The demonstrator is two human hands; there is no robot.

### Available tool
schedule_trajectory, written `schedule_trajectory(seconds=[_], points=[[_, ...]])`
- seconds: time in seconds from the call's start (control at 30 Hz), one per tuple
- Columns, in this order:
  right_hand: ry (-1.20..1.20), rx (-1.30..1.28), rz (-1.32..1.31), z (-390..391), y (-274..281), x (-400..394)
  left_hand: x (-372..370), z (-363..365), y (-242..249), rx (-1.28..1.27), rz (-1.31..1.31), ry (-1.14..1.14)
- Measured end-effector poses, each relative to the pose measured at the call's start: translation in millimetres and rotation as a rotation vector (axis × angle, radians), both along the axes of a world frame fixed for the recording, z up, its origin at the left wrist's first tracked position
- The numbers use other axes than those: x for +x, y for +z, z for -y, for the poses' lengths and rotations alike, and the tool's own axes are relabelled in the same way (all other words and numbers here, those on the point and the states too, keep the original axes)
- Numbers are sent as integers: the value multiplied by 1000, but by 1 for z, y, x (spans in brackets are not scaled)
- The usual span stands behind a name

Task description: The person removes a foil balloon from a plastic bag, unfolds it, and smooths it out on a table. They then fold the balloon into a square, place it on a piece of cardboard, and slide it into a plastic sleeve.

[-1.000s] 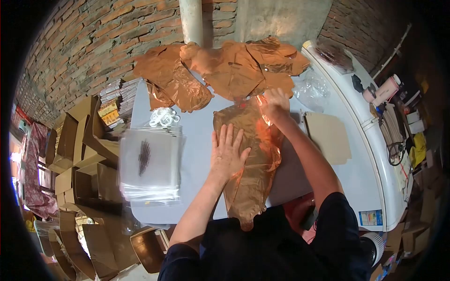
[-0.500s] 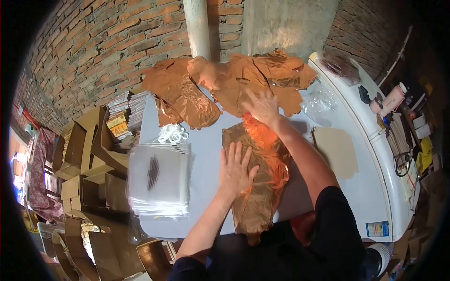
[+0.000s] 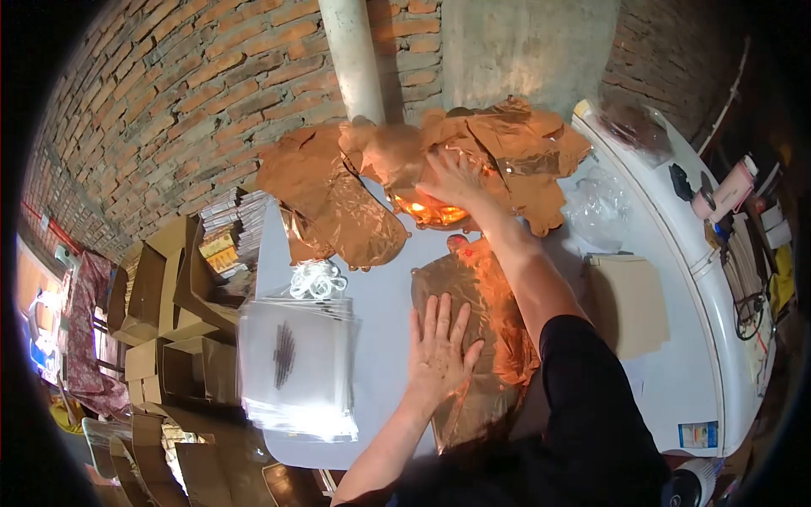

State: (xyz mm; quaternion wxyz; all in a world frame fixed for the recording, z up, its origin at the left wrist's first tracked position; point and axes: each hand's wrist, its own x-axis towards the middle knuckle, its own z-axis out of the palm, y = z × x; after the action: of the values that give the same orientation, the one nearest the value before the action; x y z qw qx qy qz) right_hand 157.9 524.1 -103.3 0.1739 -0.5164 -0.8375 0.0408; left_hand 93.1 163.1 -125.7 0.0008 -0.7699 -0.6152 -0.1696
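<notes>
My left hand (image 3: pixel 439 359) lies flat with its fingers spread on a long orange-brown foil sheet (image 3: pixel 473 296) near the table's front edge. Farther back, my right hand (image 3: pixel 456 182) rests palm down, fingers apart, on a heap of shiny copper-coloured foil pieces (image 3: pixel 524 144). More crumpled foil pieces (image 3: pixel 355 220) lie to the left of that hand. Part of the front foil is hidden under my right forearm.
On the pale table (image 3: pixel 384 291), a stack of clear plastic bags (image 3: pixel 300 359) and white ties (image 3: pixel 318 280) lie left. Beige cards (image 3: pixel 629 300) and clear plastic (image 3: pixel 597 203) lie right. Open cardboard boxes (image 3: pixel 173 279) stand left.
My right hand has moved back and left, from the top end of the front foil onto the heap. My left hand stays flat on the front foil. The view has shifted slightly.
</notes>
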Motion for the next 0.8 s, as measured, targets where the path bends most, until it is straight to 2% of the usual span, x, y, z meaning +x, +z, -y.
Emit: schedule_trajectory(seconds=[0.1,0.13,0.37,0.47,0.57,0.67,0.77,0.8], points=[[104,33,-106,-33,-22,11,0,1,3,2,47,1],[1,28,-64,-5,5,16,0,1,3,3,48,2],[-1,237,-27,30,6,79,0,-1,-7,49,21,1],[-34,113,-6,62,26,104,0,1,-9,58,9,4],[-87,-86,168,109,52,110,0,0,-10,61,-7,6],[-50,-50,381,144,38,119,0,0,-10,61,-19,6],[81,-85,412,127,17,125,-1,0,-13,75,-19,9],[59,-81,379,131,23,121,-1,-1,-15,93,-5,8]])
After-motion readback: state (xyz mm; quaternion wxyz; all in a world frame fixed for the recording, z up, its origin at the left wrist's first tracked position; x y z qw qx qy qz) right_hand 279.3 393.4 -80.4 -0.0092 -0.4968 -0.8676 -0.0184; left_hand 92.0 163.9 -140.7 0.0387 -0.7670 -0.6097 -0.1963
